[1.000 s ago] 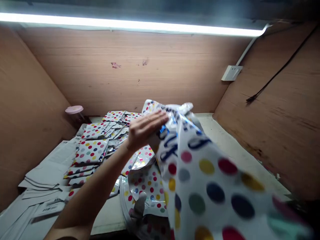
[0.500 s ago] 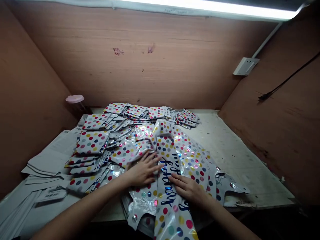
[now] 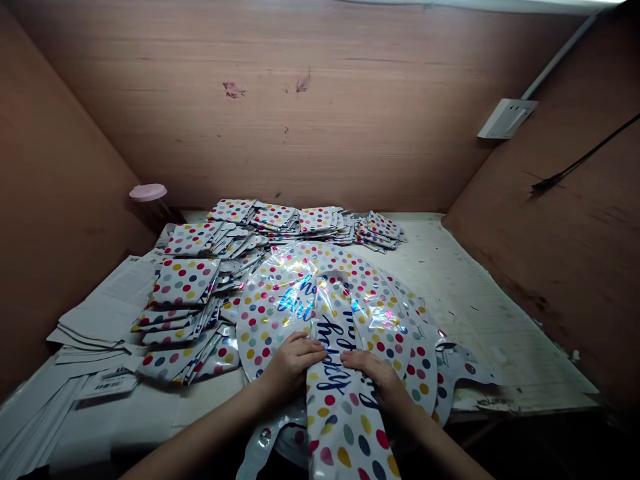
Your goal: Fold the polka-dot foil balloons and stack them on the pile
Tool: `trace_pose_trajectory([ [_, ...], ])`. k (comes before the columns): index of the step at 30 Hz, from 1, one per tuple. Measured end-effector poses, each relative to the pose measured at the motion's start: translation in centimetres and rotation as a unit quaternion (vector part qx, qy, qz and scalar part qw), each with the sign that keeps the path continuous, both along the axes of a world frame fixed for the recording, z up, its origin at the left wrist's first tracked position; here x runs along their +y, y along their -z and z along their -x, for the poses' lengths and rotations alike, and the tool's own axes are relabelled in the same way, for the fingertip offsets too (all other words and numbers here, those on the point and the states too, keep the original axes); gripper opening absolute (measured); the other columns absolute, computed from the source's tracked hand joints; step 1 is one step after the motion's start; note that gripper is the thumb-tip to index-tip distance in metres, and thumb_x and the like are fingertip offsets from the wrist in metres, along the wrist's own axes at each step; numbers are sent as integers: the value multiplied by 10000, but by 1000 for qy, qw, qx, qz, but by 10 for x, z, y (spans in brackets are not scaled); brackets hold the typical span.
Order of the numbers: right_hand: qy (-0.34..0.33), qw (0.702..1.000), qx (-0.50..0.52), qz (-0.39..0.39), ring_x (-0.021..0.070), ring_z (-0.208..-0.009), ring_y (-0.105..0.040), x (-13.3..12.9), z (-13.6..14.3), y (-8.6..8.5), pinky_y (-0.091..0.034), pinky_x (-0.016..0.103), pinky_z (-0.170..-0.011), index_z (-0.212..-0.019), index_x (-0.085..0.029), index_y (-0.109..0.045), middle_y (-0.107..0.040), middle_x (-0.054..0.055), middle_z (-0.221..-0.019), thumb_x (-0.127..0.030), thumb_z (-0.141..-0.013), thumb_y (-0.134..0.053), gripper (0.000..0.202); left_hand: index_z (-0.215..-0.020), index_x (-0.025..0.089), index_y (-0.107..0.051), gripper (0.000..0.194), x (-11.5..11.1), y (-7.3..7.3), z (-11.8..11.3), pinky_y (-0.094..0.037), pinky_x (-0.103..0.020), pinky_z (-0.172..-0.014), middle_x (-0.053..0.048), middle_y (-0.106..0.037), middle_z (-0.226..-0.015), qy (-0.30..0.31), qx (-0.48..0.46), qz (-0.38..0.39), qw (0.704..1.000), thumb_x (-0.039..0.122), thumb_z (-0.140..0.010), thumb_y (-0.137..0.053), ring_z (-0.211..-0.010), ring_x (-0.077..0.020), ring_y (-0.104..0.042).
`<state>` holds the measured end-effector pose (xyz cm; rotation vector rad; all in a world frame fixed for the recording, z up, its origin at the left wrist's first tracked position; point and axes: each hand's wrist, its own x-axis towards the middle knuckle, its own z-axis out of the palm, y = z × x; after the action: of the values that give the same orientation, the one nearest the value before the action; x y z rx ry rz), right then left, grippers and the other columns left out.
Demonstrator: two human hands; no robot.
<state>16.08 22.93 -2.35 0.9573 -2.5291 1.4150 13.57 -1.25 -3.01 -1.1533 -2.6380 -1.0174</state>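
Note:
A polka-dot foil balloon [image 3: 327, 407] with blue lettering is folded lengthwise into a long strip, its near end hanging over the table's front edge. My left hand [image 3: 293, 363] has its fingers closed over the strip's left edge. On the right edge my right hand [image 3: 377, 373] does the same, fingers pressed together and thumb hidden. Beneath the strip lie several flat, round foil balloons [image 3: 273, 300], overlapping, with the same dots and partly covered blue lettering. Silvery tails of the balloons stick out at the front and right.
Piles of folded dotted balloons [image 3: 185, 283] stand at left, and more folded ones [image 3: 320, 219] line the back. Papers [image 3: 105, 300] lie far left, near a pink-lidded jar [image 3: 149, 193]. Wooden walls enclose the table [image 3: 450, 267]; a socket [image 3: 509, 119] and a cable [image 3: 575, 160] are at right.
The balloon's left part has been folded inward, uncovering the round balloon below. My left hand has gone from lying spread on the foil to closing on the strip's edge. The view tilted slightly down.

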Motion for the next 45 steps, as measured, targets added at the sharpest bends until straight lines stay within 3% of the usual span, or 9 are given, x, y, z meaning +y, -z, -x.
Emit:
trace_pose_trajectory([
  [5, 152, 970, -191, -8, 222, -776, -661, -5, 20, -24, -556, 352, -719, -843, -236, -627, -694, 20, -812, -265, -779, -505, 141, -1048, 259, -700, 248, 2, -10, -17, -449, -405, -968, -39, -727, -1006, -169, -124, -108, 972, 278, -848, -554, -944, -209, -658],
  [11, 241, 945, -220, 2, 209, -670, -630, -15, 42, -5, -500, 289, -581, -639, -216, -531, -656, 41, -679, -343, -793, -477, 207, -1071, 211, -627, 302, 9, -17, -15, -490, -285, -676, -23, -719, -822, -267, -219, -91, 934, 263, -922, -369, -764, -192, -662],
  [17, 318, 923, -214, -35, 189, -452, -526, -23, 31, -6, -402, 275, -429, -885, -222, -512, -530, -27, -509, -389, -884, -410, 196, -1317, 152, -407, 422, 19, -16, -10, -420, -269, -583, -22, -691, -717, -348, -213, -20, 913, 316, -929, -413, -741, -231, -669],
  [20, 363, 920, -100, -111, 263, -658, -628, -35, 21, -19, -503, 373, -557, -1142, -175, -507, -662, 103, -790, -345, -926, -360, 312, -1307, 158, -401, 410, 21, -17, -13, -415, -270, -588, -5, -675, -680, -347, -203, -28, 915, 333, -937, -401, -698, -221, -662],
  [24, 212, 939, 68, -261, 339, -1311, -397, -65, 40, -23, -360, 523, -1039, -1338, -224, -491, -460, 139, -1411, -300, -958, -342, 415, -1322, 157, -391, 444, 22, -16, -16, -432, -304, -664, 1, -668, -681, -336, -195, -16, 921, 322, -914, -448, -721, -229, -656],
  [30, 88, 932, -15, -351, 326, -1443, 34, -65, 92, -21, -108, 552, -1153, -1499, -236, -245, -57, 51, -1591, -547, -964, -294, 620, -1401, 187, -371, 551, 22, -10, -21, -411, -385, -881, 2, -662, -748, -289, -173, 12, 942, 265, -875, -518, -798, -218, -638],
  [35, -44, 927, 139, -345, 288, -1433, -174, -20, 39, -18, -293, 444, -1140, -1454, -153, -354, -210, 85, -1561, -345, -861, -542, 651, -1332, 243, -508, 415, 21, -6, -29, -424, -413, -896, -58, -678, -959, -265, -164, 13, 950, 287, -922, -453, -942, -236, -618],
  [41, 28, 876, 347, -334, 326, -1338, -386, -6, -5, 5, -493, 446, -990, -1265, -1, -537, -532, 220, -1336, 19, -805, -461, 467, -1312, 212, -540, 701, 14, -16, -36, -357, -568, -1010, -167, -493, -1336, -225, -63, 90, 968, 364, -666, -768, -1266, -403, -404],
  [45, -59, 917, 289, -268, 353, -1407, -220, 0, -22, -5, -427, 502, -1049, -1142, -37, -596, -435, 196, -1431, -66, -757, -519, 394, -1318, 264, -521, 506, -6, -14, -26, -136, -544, -1160, -70, -475, -1418, -9, 98, 98, 990, 155, -827, -578, -1391, -287, -298],
])
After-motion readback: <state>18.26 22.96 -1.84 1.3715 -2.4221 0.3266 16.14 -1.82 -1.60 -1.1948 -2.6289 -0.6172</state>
